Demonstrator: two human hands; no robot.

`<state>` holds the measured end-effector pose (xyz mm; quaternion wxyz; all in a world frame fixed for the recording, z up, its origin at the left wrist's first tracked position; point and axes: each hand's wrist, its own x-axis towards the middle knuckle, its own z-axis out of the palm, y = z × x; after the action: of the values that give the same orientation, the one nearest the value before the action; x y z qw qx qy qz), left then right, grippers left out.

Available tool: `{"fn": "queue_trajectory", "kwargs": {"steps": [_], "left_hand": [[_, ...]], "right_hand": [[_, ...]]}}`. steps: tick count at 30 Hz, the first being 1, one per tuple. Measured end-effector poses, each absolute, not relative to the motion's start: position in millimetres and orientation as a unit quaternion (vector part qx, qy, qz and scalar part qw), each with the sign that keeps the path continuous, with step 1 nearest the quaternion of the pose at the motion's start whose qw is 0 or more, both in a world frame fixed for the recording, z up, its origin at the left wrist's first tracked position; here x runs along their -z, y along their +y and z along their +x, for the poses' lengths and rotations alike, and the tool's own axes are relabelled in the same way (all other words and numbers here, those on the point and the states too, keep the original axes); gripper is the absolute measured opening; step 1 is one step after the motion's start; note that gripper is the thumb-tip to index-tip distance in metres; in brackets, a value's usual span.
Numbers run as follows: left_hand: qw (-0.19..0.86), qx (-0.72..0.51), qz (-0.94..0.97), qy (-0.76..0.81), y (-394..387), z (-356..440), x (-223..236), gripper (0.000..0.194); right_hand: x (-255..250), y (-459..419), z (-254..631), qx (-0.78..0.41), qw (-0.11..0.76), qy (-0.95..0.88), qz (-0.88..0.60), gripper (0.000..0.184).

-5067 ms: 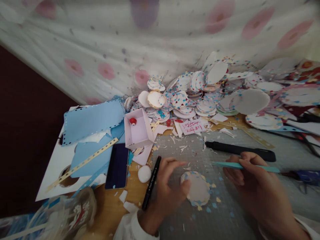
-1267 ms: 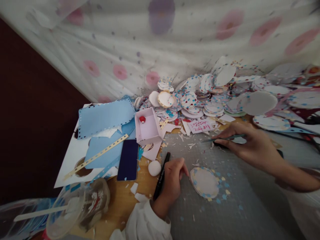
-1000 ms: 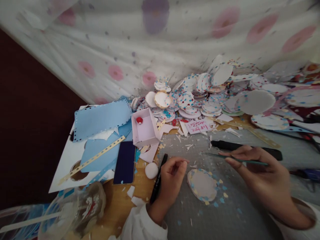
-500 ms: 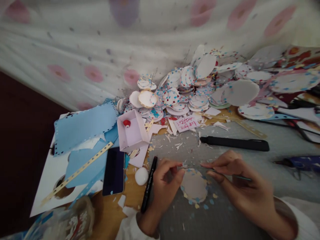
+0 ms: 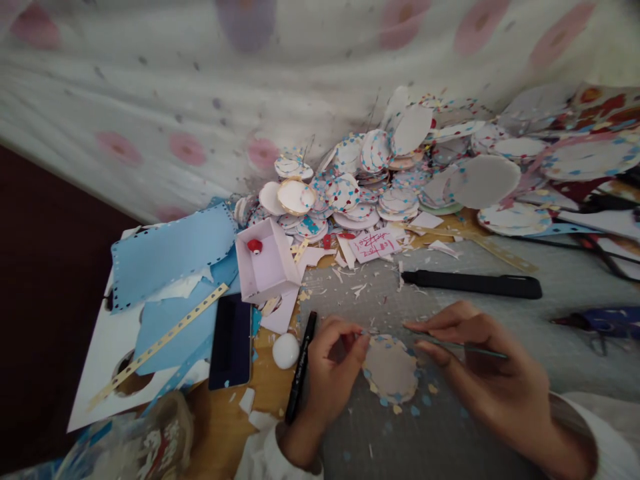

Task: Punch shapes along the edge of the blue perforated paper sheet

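A round paper disc [image 5: 391, 373], pale and edged with blue and yellow heart-shaped bits, lies over the grey mat. My left hand [image 5: 333, 367] pinches its upper left rim between thumb and forefinger; the exact grip there is blurred. To the right of the disc, my right hand [image 5: 485, 373] is closed on a thin greenish stick [image 5: 487, 350], whose back end sticks out behind the fingers. Its front end is too fine and blurred to make out. Loose heart-shaped bits [image 5: 415, 411] lie just below the disc.
Behind the hands are a black pen-like tool [image 5: 473, 285] and heaped decorated discs [image 5: 370, 190]. On the left sit a pink box [image 5: 267, 290] with a red bead, a phone [image 5: 230, 343], a black marker [image 5: 301, 367], a white ball [image 5: 285, 351] and blue card [image 5: 173, 257]. The grey mat [image 5: 360, 440] carries paper scraps.
The whole view has shifted slightly. Both hands keep nearly the same places around the disc, with the right fingers and stick still just off its right side.
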<state>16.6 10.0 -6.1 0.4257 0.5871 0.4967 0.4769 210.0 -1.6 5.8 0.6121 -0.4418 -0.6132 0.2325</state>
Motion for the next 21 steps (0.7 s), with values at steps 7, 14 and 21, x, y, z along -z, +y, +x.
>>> {"fn": "queue_trajectory", "kwargs": {"steps": [7, 14, 21], "left_hand": [[0.424, -0.474, 0.595, 0.492, 10.7, 16.8, 5.7, 0.006], [0.427, -0.470, 0.599, 0.487, 9.7, 16.6, 9.0, 0.006], [0.427, -0.473, 0.587, 0.499, 10.5, 15.5, 10.6, 0.006]], "right_hand": [[-11.3, 4.9, 211.4, -0.328, 0.611, -0.551, -0.464, 0.018], [-8.3, 3.2, 210.8, -0.335, 0.604, -0.561, -0.457, 0.017], [-8.3, 1.1, 214.6, -0.277, 0.601, -0.596, -0.455, 0.014]]}}
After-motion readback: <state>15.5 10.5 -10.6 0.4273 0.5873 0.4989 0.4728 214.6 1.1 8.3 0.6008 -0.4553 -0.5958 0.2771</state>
